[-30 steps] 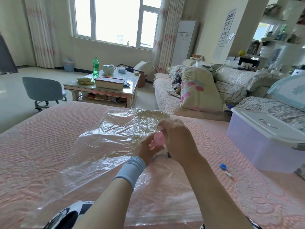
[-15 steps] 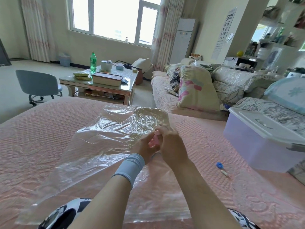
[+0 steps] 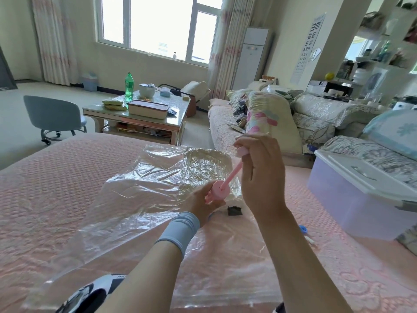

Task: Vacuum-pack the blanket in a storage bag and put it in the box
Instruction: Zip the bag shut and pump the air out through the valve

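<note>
Below both hands, the pink quilted bedspread (image 3: 56, 188) reaches out on every side. On it lies the clear storage bag (image 3: 140, 199), crumpled and nearly flat. It runs from beyond the hands back under both forearms, and most of it lies to the left of the grip. Whether a blanket is inside it cannot be made out. Well to the right of the grip, apart from the bag, stands the translucent box (image 3: 352, 206), its white lid (image 3: 365, 175) resting on top.

The right hand (image 3: 264, 177) is the higher of the two, with its back to the camera. Its fingers are curled round the pink handle (image 3: 242, 152), whose end shows at the fingertips. Down and to the left of it, the left hand (image 3: 199, 204), with a grey-blue wristband (image 3: 180, 231) at the wrist, is wrapped from below round the body of the pink hand pump (image 3: 220, 192), and the round top of the pump faces up. A thin pink rod (image 3: 232, 172) runs bare and slanted between the two grips, joining the pump's top to the handle.

Just below the left hand's grip, between the two wrists, a small black square (image 3: 234, 210) sits on the bag. To the lower right of both hands, between the right forearm and the box, a small blue clip (image 3: 303, 229) lies on the bedspread just off the bag's edge.
</note>
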A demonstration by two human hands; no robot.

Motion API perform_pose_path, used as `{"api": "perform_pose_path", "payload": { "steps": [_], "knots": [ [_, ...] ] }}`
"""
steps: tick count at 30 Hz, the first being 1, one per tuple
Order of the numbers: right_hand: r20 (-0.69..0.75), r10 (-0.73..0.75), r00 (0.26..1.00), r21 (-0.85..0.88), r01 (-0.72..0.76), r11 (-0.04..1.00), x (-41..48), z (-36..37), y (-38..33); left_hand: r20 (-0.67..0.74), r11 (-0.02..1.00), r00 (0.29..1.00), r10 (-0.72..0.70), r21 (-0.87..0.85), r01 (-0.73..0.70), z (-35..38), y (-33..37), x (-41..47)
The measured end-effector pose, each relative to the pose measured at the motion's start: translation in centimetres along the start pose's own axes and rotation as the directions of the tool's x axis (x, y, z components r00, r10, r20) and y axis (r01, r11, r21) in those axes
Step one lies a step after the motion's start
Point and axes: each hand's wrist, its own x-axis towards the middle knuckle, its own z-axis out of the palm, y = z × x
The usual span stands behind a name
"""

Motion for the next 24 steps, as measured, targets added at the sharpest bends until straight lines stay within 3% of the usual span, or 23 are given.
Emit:
{"api": "perform_pose_path", "payload": {
  "steps": [3, 6, 8, 9, 13, 18, 21, 24],
  "knots": [
    [0.150, 0.101, 0.984, 0.021, -0.106, 0.994, -2.2, 1.9, 1.4, -0.011, 1.000, 1.000, -0.010, 0.005, 0.011, 0.0, 0.1, -0.1],
    [0.480, 0.262, 0.837, -0.053, -0.270, 0.961, -5.8, 3.9, 2.6, 0.003, 0.999, 1.000, -0.025, 0.023, 0.025, 0.2, 0.4, -0.1],
    [0.588, 0.296, 0.753, -0.093, -0.301, 0.949, -6.7, 4.1, 2.8, 0.012, 1.000, 1.000, -0.024, 0.014, 0.023, 0.2, 0.4, -0.2],
    [0.597, 0.288, 0.749, -0.095, -0.290, 0.952, -6.5, 4.0, 2.8, 0.013, 1.000, 1.000, -0.024, 0.011, 0.023, 0.3, 0.4, -0.2],
    [0.525, 0.265, 0.809, -0.148, -0.220, 0.964, -4.7, 2.5, 1.6, -0.011, 1.000, 1.000, -0.011, 0.013, 0.011, 0.4, 0.3, 0.0],
    [0.201, 0.100, 0.975, -0.089, -0.083, 0.993, -0.7, 0.1, 0.4, -0.037, 1.000, 0.999, 0.007, -0.009, -0.008, 0.2, -0.2, 0.3],
    [0.064, -0.013, 0.998, -0.046, 0.016, 0.999, 0.4, -0.7, 0.0, -0.029, 1.000, 0.999, 0.012, -0.008, -0.013, 0.2, -0.4, 0.3],
    [0.050, 0.029, 0.998, -0.022, -0.028, 0.999, -0.6, 0.4, 0.4, -0.009, 1.000, 1.000, 0.010, -0.026, -0.010, 0.3, -0.4, 0.3]
  ]
}}
